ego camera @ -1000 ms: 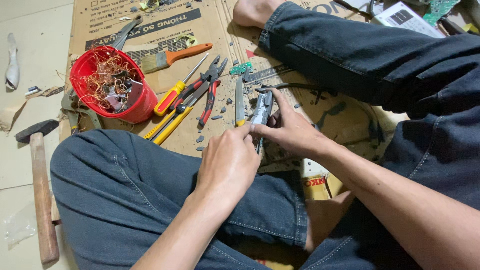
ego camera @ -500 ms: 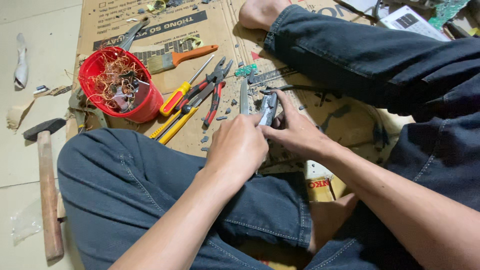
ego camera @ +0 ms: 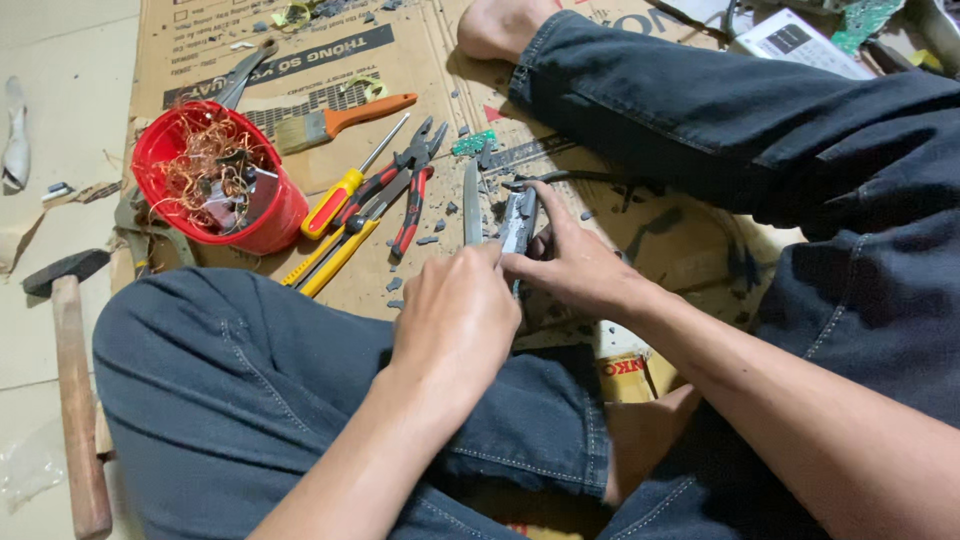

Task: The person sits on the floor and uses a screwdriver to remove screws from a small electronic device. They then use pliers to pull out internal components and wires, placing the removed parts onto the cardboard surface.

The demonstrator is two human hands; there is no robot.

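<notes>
Both hands meet over cardboard. Right hand pinches a narrow grey metal part; left hand curled closed at its lower end. Red-handled pliers lie just left.

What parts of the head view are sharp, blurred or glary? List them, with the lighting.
Head view: soft, even indoor light, only faint shadows under the tools; no strong glare; red bucket and pliers sharp; left hand and right hand slightly soft; the small grey part they hold lacks detail.
</notes>
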